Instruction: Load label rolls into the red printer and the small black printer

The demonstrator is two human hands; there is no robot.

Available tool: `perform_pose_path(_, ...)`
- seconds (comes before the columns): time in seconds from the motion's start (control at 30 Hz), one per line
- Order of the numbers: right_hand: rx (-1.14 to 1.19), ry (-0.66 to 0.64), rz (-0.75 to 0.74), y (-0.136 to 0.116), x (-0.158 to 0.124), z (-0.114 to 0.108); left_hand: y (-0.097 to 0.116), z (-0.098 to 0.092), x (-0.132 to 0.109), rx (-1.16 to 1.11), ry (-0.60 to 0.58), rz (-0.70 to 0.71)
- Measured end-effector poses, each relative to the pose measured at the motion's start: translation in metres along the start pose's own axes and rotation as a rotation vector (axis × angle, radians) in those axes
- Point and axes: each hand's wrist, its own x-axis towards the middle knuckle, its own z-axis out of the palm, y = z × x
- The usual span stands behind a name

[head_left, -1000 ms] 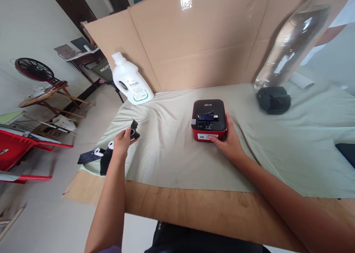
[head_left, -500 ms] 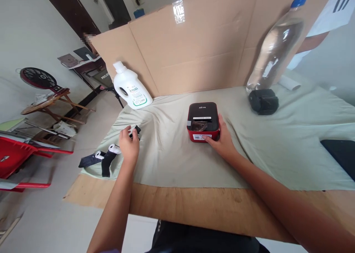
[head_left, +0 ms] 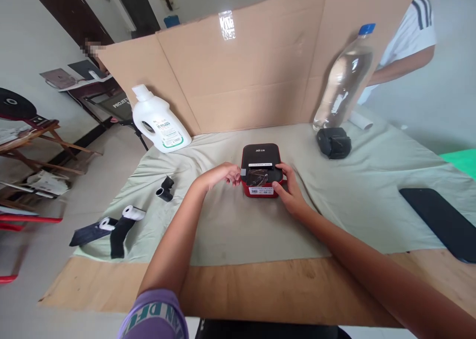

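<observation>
A small label printer [head_left: 261, 155] with a black top and red base sits mid-table on a pale green cloth [head_left: 223, 225]. My right hand [head_left: 289, 193] grips its right front corner, thumb on the front edge. My left hand [head_left: 222, 174] has curled fingers whose tips touch the printer's left edge near a grey tab. A small black tube-shaped piece [head_left: 164, 189] lies by itself on the cloth, left of my left hand.
Two white paper rolls with black strips [head_left: 118, 221] lie at the cloth's left corner. A white detergent jug [head_left: 156, 122], a clear water bottle [head_left: 344, 81] and a black block [head_left: 333, 141] stand before a cardboard screen [head_left: 253, 66]. A black slab [head_left: 439, 221] lies right. A person in white [head_left: 409, 36] stands behind.
My left hand set the small black piece down on the cloth and moved right to the printer's left edge. My right hand stayed on the printer. The view shifted downward.
</observation>
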Motion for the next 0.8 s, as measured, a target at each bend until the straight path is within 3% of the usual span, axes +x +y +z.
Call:
perform_pose_path(0.2, -0.012, -0.008, 0.042, -0.001, 0.002, -0.003, -0.011, 0.002, 0.003, -0.045, 0.042, 0.109)
perform_pose_path(0.8, -0.065, -0.009, 0.004, 0.002, 0.003, -0.001, 0.002, 0.012, -0.005, -0.078, 0.078, 0.044)
